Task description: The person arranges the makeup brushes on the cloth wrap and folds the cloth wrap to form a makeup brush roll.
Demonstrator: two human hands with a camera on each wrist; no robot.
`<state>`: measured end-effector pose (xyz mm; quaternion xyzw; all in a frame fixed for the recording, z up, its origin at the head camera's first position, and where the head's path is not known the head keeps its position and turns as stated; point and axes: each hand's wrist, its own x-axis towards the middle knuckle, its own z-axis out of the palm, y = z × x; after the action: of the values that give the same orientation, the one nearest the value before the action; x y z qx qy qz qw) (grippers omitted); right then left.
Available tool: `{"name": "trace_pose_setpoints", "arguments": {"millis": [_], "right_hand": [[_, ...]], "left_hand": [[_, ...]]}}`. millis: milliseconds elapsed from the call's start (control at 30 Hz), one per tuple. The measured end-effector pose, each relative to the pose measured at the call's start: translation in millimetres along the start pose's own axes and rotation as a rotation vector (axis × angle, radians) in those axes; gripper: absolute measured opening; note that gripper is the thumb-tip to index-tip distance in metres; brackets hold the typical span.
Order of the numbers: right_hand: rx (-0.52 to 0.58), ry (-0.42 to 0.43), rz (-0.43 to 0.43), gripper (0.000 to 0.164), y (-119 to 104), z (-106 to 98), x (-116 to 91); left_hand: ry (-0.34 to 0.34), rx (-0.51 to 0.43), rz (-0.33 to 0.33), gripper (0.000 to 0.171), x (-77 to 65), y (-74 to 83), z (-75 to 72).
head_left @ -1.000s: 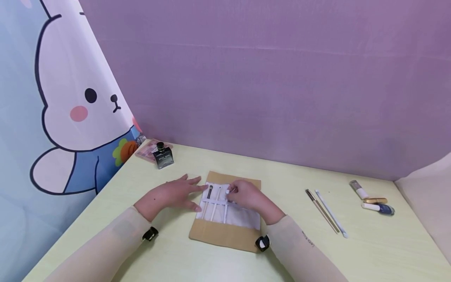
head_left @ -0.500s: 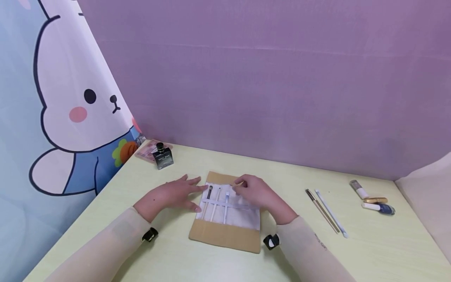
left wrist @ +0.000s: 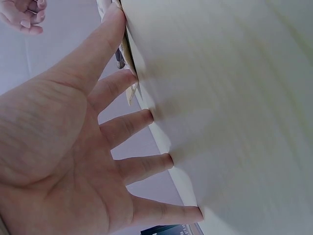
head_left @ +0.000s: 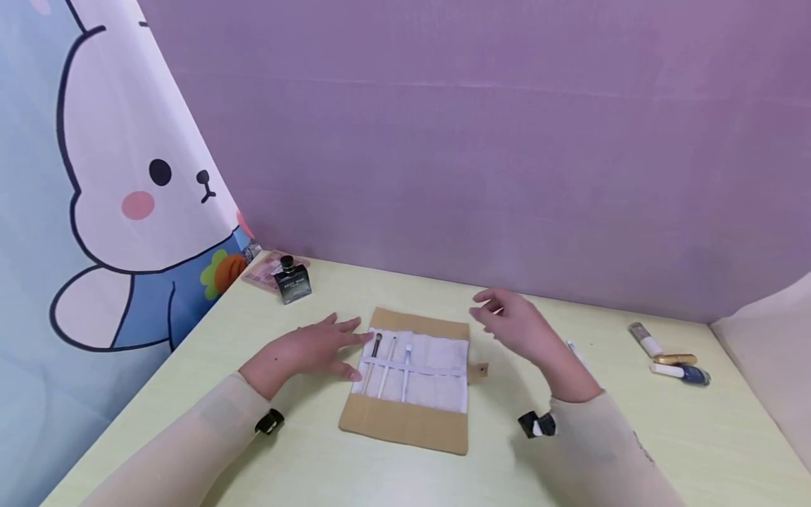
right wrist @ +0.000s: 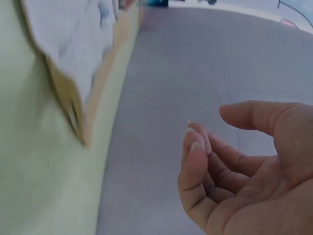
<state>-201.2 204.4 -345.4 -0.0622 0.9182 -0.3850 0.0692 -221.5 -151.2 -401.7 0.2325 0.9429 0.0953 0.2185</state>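
Observation:
A tan brush roll lies unfolded on the table, its pale lining facing up. Three slim makeup brushes sit under its elastic band toward the left side: one dark-headed brush, one thin white brush and one pale blue-tipped brush. My left hand has its fingers spread on the table, with thumb and index finger at the roll's left edge. My right hand is raised to the right of the roll, fingers loosely bent; the right wrist view shows nothing between thumb and fingers.
A dark perfume bottle stands by a pink palette at the back left. Small cosmetic bottles, including a blue-and-white one, lie at the right. One white stick's tip shows behind my right forearm. A strap tab sticks out from the roll.
My right hand has let go of the blue-tipped brush and moved right, off the roll. Its forearm now covers most of the sticks on the right. My left hand stays put.

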Motion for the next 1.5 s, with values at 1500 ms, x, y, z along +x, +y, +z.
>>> {"name": "trace_pose_setpoints", "arguments": {"millis": [1500], "right_hand": [[-0.29,0.005,0.065,0.039,143.0,-54.7,-42.0]], "left_hand": [[-0.002,0.007,-0.005,0.083,0.6,-1.1,1.1]]}}
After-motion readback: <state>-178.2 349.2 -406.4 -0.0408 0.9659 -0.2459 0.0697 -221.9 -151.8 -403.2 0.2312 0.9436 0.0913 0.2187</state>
